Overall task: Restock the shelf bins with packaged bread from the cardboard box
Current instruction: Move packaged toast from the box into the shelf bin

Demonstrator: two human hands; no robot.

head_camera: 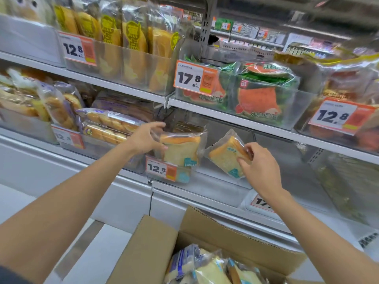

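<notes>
A clear shelf bin (207,177) on the lower shelf carries a 12.8 price tag (161,168). One pack of sliced bread (180,152) stands upright at the bin's left end, and my left hand (148,138) grips its left edge between thumb and fingers. A second pack of sliced bread (224,157) hangs tilted inside the bin to the right, pinched at its right corner by my right hand (259,167). The open cardboard box (155,242) sits below me, with several more bread packs (213,269) inside.
Bins of bread rolls (108,125) fill the shelf to the left. The shelf above holds yellow-labelled loaves (131,44), watermelon-print toast packs (260,93) and more bread at the right. A further clear bin (338,181) stands to the right of the one I work in.
</notes>
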